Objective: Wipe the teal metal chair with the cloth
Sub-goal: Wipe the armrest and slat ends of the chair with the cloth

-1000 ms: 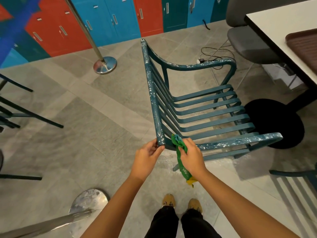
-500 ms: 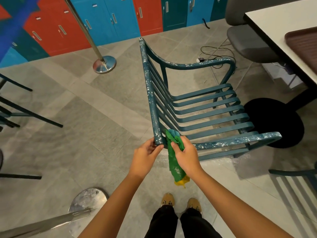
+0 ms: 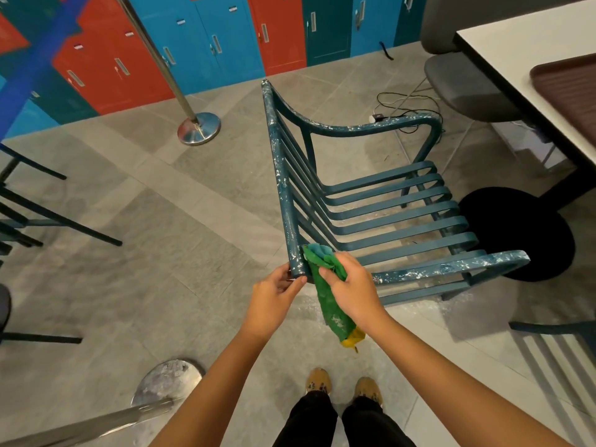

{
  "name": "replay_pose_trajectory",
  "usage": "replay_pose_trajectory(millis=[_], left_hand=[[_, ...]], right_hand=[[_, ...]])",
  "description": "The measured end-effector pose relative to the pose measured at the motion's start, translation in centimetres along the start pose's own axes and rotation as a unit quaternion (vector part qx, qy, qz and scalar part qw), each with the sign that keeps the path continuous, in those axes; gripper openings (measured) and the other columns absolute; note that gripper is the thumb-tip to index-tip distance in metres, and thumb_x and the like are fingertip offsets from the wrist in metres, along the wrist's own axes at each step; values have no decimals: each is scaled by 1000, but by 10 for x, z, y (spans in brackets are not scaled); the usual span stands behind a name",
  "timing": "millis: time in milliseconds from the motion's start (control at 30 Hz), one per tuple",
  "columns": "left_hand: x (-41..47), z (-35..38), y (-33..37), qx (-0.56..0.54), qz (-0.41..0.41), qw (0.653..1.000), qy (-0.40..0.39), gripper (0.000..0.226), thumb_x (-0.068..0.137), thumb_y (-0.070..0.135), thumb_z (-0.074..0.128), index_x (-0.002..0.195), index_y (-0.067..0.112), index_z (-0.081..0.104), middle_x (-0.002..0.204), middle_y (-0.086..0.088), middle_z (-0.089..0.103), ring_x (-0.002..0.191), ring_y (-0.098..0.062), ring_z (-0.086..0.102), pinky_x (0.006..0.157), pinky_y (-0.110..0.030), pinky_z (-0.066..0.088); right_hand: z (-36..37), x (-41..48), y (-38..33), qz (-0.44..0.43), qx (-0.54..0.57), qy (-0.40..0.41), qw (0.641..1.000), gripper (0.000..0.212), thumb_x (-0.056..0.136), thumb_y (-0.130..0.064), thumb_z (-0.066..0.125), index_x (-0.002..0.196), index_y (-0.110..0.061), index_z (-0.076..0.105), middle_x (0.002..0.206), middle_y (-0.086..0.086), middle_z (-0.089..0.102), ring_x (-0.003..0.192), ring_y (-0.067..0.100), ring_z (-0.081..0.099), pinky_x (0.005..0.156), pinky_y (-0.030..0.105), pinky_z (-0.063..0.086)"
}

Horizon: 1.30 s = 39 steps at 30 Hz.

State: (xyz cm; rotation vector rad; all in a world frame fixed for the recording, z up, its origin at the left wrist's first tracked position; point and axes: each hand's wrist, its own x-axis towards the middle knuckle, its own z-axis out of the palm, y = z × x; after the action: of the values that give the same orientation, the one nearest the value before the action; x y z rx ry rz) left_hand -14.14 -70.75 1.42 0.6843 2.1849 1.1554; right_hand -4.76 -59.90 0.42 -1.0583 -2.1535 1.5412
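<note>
Teal chair (image 3: pixel 283 188) is seen mid-frame on grey tile floor (image 3: pixel 161 253), frame flecked w/ white. Green cloth (image 3: pixel 325 295) is bunched against near corner of the backrest rail, gripped by R hand (image 3: pixel 351 288), fingers curled round it; tail hangs down. Rail end is pinched by L hand (image 3: pixel 274 295) just beside. White table (image 3: pixel 516 43) at right, lockers (image 3: pixel 219 37) behind.

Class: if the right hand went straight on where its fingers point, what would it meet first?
Probably the teal chair, at its near corner tube, just beyond the green cloth the right hand grips; depth is unclear.
</note>
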Motion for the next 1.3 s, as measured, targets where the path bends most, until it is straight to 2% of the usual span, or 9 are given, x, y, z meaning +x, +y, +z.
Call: replay_pose_trajectory(millis=[167,433,667,733,833,933,1000,1167,1300], left_hand=[[1,-3,-1,5,12,1000,-13,36,88,18,58,124,17,55,99,8,65,85,8,58,72,3,43],[3,2,-4,-17,-17,999,-26,39,86,22,60,124,16,52,106,5,64,86,4,59,71,0,46],[6,14,6,-19,-66,997,-37,36,85,30,61,117,19,49,96,7,57,81,-3,55,72,-13,47],[9,16,6,7,-60,998,-34,33,86,32,59,113,16,51,88,7,56,73,-1,52,64,-11,44],[12,17,4,14,-49,998,-32,26,87,28,59,107,13,54,77,11,55,67,3,50,54,-2,42],[14,17,2,11,-40,999,-35,26,86,24,60,108,10,56,85,6,59,68,7,50,54,4,40],[15,15,2,12,-39,998,-38,26,86,23,61,108,10,57,88,4,59,67,7,50,53,4,39],[15,15,2,6,-48,998,-36,22,85,22,62,103,12,54,85,4,56,65,4,49,56,4,38],[15,17,2,-13,-62,997,-39,18,85,20,62,97,19,49,86,6,56,66,7,50,60,3,39]], right_hand=[[11,0,3,-44,-55,18,997,17,90,-14,54,105,-7,58,102,5,58,94,17,55,80,33,47],[9,4,42,41,-109,21,993,18,92,-12,50,108,-4,54,108,8,55,100,22,55,73,25,40],[-1,17,44,128,-131,-11,983,32,94,-19,48,124,-10,49,121,10,55,112,26,52,93,37,45],[-2,12,41,145,-103,30,984,31,94,-20,48,124,-12,49,119,10,57,111,25,53,91,36,46],[7,-1,34,100,-58,95,989,32,92,-22,50,123,-13,49,116,6,55,108,21,53,87,31,45],[24,-9,35,49,-85,69,993,32,91,-20,53,121,-9,52,115,2,50,105,16,51,86,23,41],[28,-7,45,45,-116,61,990,34,91,-14,53,124,-7,52,119,2,50,108,17,51,90,24,43],[21,2,69,87,-168,62,980,34,90,-9,53,123,-6,52,117,6,52,107,21,51,88,28,45],[15,9,77,118,-151,58,980,29,91,-10,52,119,-3,54,115,9,54,106,23,52,84,27,43]])
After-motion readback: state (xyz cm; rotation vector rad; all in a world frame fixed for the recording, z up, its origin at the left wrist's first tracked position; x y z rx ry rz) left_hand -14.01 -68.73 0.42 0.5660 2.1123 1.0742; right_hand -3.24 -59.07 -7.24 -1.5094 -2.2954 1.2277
